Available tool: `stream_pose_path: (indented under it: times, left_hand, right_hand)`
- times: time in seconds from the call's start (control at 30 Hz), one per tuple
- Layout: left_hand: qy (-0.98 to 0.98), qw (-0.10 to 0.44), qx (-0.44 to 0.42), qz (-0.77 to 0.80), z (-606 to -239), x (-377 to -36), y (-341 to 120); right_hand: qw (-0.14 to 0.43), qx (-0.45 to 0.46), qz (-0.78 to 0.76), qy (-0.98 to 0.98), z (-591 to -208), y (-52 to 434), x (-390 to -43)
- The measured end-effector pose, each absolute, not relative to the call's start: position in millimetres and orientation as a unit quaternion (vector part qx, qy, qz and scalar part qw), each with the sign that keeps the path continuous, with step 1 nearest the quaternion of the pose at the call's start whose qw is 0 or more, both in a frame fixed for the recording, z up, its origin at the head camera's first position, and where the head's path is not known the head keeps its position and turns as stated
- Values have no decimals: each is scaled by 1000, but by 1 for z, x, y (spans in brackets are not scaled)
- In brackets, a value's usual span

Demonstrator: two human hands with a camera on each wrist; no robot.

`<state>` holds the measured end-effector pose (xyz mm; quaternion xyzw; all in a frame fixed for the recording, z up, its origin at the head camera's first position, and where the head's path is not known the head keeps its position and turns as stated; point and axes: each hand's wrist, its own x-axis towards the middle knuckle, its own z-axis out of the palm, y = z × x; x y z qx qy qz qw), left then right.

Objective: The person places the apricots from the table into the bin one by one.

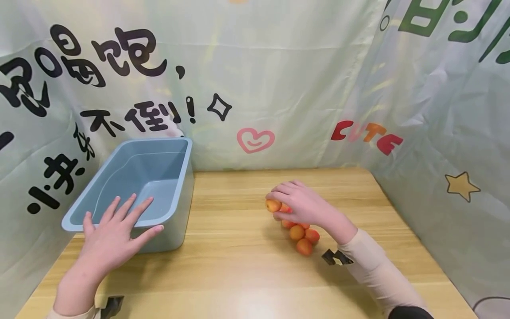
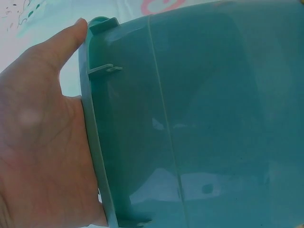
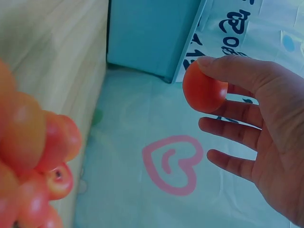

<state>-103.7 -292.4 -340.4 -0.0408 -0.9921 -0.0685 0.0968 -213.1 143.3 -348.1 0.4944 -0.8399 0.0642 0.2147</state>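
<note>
Right hand lifts one fruit off the pile, left hand steadies the tub.
From the head: left hand [image 1: 113, 232] lies flat, fingers spread, on the blue tub [image 1: 165, 150] rim; right hand [image 1: 304, 206] pinches an orange fruit [image 1: 273, 205] above the fruit pile [image 1: 303, 237] on the worktop [image 1: 239, 270]. Left wrist: palm against the tub wall. Right wrist: fruit between thumb and forefinger, other fingers loose. Picking-up step, I'd say; next calls for carrying it leftwards over the rim.

the bin [image 1: 175, 186] is set on the table [image 1: 239, 274], far left against the backdrop [image 1: 303, 88]. right of the bin, well apart, the fruits [image 1: 300, 237] are clustered on the table.
</note>
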Motion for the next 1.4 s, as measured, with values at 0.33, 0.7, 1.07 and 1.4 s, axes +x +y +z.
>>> stream_pose_path:
  times: [0.33, 0.7, 1.07, 1.4]
  left_hand:
    - [-992, 102, -40, -67, -340, -104, -291]
    - [-992, 103, -41, -67, -340, -103, -292]
    - [-991, 104, -42, -72, -341, -104, -292]
    - [-992, 97, -38, -67, -339, -105, -292]
  right_hand:
    - [225, 513, 62, -826, -329, 117, -228]
    - [241, 523, 70, -815, -313, 85, -243]
    - [247, 544, 94, -796, -296, 48, -258]
    - [242, 562, 106, -784, -279, 6, -261]
